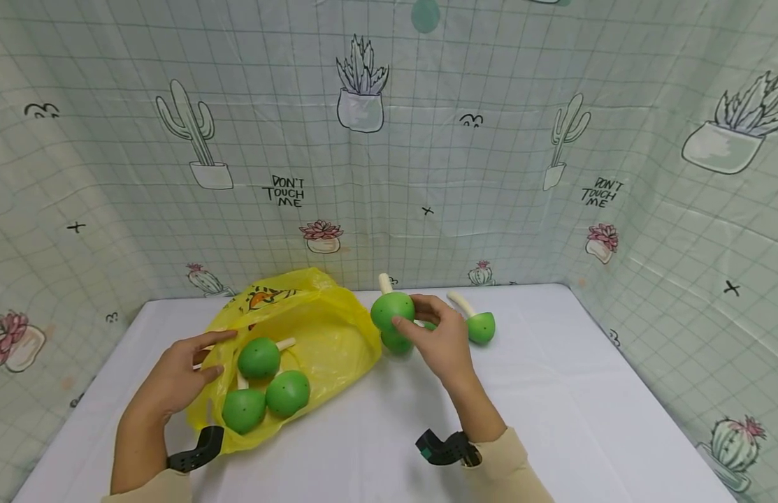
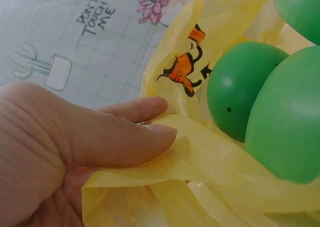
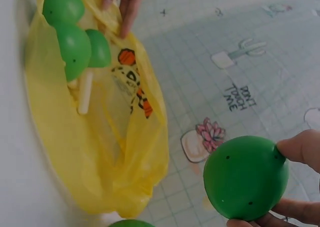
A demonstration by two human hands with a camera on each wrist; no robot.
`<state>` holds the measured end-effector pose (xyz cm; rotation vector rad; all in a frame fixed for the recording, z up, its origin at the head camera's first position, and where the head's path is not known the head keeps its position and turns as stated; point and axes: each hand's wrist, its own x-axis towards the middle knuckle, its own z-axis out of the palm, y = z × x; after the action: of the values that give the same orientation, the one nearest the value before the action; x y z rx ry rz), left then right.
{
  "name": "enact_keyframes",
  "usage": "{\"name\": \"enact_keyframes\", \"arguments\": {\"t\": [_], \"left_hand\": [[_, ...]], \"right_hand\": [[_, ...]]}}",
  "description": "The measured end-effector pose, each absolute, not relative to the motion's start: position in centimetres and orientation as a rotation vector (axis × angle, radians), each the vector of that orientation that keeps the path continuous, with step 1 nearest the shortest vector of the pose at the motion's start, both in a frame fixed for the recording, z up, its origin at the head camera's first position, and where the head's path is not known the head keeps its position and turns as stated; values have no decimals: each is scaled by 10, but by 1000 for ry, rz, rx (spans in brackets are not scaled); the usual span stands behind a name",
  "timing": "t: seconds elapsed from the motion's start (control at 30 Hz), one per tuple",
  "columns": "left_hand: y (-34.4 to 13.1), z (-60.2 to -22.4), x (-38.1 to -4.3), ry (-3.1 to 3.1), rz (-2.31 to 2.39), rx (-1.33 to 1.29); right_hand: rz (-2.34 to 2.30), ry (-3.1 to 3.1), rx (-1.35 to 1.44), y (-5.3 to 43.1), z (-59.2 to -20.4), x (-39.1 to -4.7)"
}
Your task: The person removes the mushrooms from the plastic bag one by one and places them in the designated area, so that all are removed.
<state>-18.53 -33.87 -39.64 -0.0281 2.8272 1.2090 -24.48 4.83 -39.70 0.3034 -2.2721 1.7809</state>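
To the right of the translucent yellow plastic bag (image 1: 338, 335), the head view shows a pale stem rising from a green, dome-capped mushroom shape (image 1: 391, 311); the right wrist view hides that stem but shows the rounded cap close up. The cap is smooth, dotted with small black spots. The right hand (image 1: 442, 342) grasps it between thumb and fingers, raised beside the bag. At the bag's left rim, the left hand (image 1: 181, 374) pinches the film, thumb uppermost. Three similar green-capped pieces (image 1: 288, 393) lie inside the bag.
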Motion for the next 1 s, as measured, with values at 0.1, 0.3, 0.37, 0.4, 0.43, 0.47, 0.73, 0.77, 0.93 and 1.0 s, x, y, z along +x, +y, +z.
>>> {"name": "enact_keyframes", "arguments": {"t": [0.1, 0.3, 0.37, 0.4, 0.43, 0.47, 0.73, 0.77, 0.93, 1.0], "left_hand": [[-339, -397, -185, 2820, 1215, -35], [-339, -397, -185, 2829, 1217, -21], [-338, -397, -185, 2832, 1216, -14], [-338, -397, -185, 2833, 1216, -14], [-338, -397, -185, 2833, 1216, -14], [-339, -397, -185, 2835, 1217, -11], [-339, -398, -184, 2840, 1217, 1], [-339, -398, -184, 2841, 1220, 5], [-340, -398, -185, 2843, 1232, 27], [-340, -398, -185, 2839, 1232, 29]], "right_hand": [[1777, -2259, 273, 56, -397, -249], [1806, -2260, 170, 74, -396, -257], [1795, -2267, 133, 79, -396, -259], [1787, -2268, 115, 82, -396, -260], [1775, -2267, 100, 84, -396, -261], [1766, -2267, 84, 86, -396, -261], [1746, -2253, 10, 100, -397, -265], [1747, -2248, 7, 102, -397, -266], [1729, -2239, -21, 111, -398, -270], [1719, -2238, -40, 115, -398, -271]]}}
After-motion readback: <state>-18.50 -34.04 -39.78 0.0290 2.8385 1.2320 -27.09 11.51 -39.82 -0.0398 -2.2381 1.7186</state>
